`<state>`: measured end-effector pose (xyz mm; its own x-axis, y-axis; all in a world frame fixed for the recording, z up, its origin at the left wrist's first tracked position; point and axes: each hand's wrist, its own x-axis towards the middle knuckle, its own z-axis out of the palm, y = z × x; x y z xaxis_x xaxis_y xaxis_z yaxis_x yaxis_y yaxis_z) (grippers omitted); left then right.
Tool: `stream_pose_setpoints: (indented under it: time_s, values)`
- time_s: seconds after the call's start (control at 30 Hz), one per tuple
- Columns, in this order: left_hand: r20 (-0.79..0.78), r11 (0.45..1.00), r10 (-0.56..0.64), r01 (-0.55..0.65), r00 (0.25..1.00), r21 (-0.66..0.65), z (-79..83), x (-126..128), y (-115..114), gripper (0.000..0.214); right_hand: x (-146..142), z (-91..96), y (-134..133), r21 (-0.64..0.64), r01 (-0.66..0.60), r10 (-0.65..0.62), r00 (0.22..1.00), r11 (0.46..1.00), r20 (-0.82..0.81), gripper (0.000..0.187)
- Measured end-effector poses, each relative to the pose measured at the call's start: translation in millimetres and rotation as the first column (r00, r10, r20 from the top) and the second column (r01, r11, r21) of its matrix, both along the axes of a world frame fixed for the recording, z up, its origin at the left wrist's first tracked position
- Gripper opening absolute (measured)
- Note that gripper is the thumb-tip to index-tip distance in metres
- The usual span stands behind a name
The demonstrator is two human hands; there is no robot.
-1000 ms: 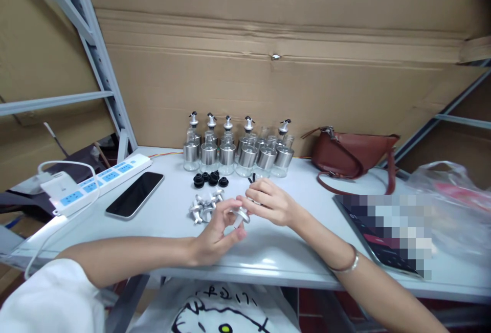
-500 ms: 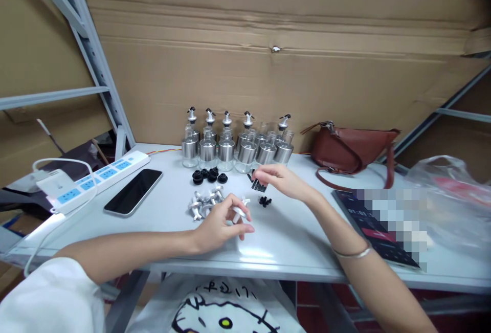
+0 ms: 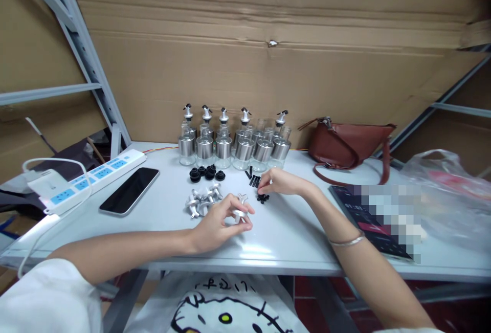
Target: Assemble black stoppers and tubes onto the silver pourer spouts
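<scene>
My left hand (image 3: 218,223) pinches a silver pourer spout (image 3: 240,210) just above the grey table (image 3: 284,241). My right hand (image 3: 280,182) reaches forward with its fingertips pinched over a small heap of tiny black caps (image 3: 263,198); what it holds is too small to make out. Short black tubes (image 3: 252,178) lie just left of that hand. A pile of silver spouts (image 3: 201,201) sits left of my left hand, with black rubber stoppers (image 3: 207,173) behind it. Several glass oil bottles with steel sleeves (image 3: 233,143) stand in a row at the back.
A black phone (image 3: 129,190) and a white power strip (image 3: 90,177) lie at the left. A brown leather bag (image 3: 347,141) sits at the back right, a dark tablet (image 3: 378,220) and a plastic bag (image 3: 448,195) at the right. Cardboard (image 3: 268,67) lines the back.
My right hand left the spout, reached out to the black tubes, then came down onto the small black caps. My left hand kept the spout and barely moved.
</scene>
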<state>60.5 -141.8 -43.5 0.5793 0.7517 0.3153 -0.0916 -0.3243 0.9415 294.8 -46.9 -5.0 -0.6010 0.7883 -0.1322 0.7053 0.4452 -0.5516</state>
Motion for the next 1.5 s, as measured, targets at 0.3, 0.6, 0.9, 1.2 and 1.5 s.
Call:
stream_pose_setpoints:
  time_s: [0.3, 0.6, 0.9, 1.2, 1.5]
  values:
    - [-0.042, 1.000, 0.015, -0.016, 0.999, -0.004, 4.7, -1, -2, 0.014, -11, -6.9, -3, 0.095, -0.014, 0.015, 1.000, 0.995, -0.013, 0.019]
    - [-0.002, 0.999, 0.026, -0.026, 1.000, -0.023, 1.9, 1, 0, 0.015, -28, 5.0, -23, -0.248, -0.006, -0.136, 0.823, 0.969, -0.551, 0.029]
    - [-0.028, 0.999, 0.013, -0.014, 1.000, -0.034, -1.6, 0, 1, 0.014, -45, 0.2, -32, -0.283, -0.123, -0.162, 0.581, 0.951, -0.798, 0.027]
    - [-0.054, 1.000, 0.002, -0.001, 0.999, 0.010, -2.0, -1, 0, 0.014, -49, -4.0, -33, -0.288, -0.146, -0.157, 0.572, 0.946, -0.805, 0.030]
    - [-0.053, 0.990, -0.082, 0.088, 0.995, 0.113, -8.9, -3, -3, 0.018, -44, -5.8, -36, -0.458, -0.482, -0.078, 0.621, 0.747, -0.780, 0.038]
